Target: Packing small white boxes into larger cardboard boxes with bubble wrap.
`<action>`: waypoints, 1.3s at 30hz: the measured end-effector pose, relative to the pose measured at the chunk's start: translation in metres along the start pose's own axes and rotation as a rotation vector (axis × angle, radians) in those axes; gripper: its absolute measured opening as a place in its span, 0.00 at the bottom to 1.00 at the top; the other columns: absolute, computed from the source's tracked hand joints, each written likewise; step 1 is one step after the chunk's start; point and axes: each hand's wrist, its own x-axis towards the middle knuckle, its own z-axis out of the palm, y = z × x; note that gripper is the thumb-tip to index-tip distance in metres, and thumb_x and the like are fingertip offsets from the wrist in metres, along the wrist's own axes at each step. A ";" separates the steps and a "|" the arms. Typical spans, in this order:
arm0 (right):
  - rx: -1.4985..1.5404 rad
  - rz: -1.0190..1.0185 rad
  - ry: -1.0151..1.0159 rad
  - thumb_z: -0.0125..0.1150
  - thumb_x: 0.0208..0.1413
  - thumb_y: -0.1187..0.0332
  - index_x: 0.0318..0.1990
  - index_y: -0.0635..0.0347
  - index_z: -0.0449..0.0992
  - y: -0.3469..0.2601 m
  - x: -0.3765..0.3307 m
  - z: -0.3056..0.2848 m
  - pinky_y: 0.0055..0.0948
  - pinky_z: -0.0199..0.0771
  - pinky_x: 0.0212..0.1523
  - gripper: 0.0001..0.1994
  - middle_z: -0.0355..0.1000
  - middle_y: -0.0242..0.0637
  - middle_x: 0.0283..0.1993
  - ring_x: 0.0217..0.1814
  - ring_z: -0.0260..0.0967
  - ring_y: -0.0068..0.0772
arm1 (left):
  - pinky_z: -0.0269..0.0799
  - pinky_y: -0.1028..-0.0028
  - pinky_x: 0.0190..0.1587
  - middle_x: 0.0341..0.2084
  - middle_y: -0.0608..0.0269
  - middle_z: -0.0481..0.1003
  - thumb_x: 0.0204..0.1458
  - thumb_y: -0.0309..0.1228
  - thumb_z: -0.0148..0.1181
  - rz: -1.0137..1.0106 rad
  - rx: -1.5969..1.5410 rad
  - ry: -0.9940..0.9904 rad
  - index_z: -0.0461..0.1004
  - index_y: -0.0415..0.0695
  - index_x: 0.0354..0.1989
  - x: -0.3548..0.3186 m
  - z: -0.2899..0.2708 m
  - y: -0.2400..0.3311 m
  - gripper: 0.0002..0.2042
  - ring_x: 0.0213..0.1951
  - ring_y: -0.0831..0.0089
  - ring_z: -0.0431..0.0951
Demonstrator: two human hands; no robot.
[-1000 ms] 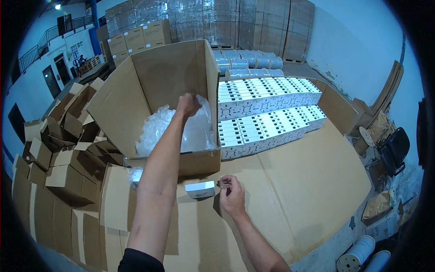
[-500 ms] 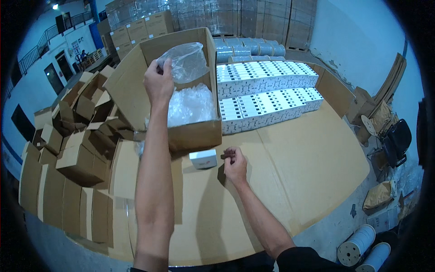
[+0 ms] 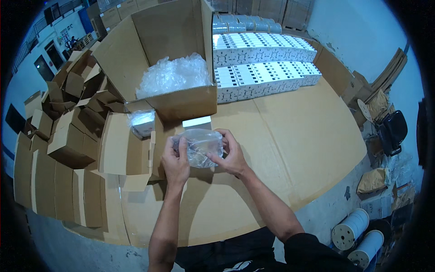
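Together, the left hand (image 3: 176, 159) and right hand (image 3: 230, 154) clamped a clear plastic bag (image 3: 199, 146) between them above the cardboard-covered table (image 3: 290, 136). It hung just before the small white box (image 3: 197, 123) and the big open carton (image 3: 181, 106)

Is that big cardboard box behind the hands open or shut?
Open: the big cardboard box has its flaps standing up, and clear plastic bags show inside.

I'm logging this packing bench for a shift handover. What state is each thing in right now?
Clear plastic bag: held up off the table between both hands.
Left hand: gripping the bag's left edge.
Right hand: gripping its right edge.
Large cardboard box: open, holds bubble wrap.
Small white box: closed, on the table.
Stacked white boxes: closed, in rows.
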 end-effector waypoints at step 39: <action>0.003 0.312 0.159 0.52 0.72 0.66 0.36 0.61 0.71 0.006 0.010 -0.026 0.22 0.61 0.32 0.11 0.64 0.22 0.28 0.31 0.57 0.13 | 0.68 0.82 0.26 0.25 0.73 0.70 0.69 0.37 0.54 -0.394 -0.229 -0.103 0.74 0.42 0.41 -0.008 -0.011 -0.040 0.10 0.26 0.86 0.69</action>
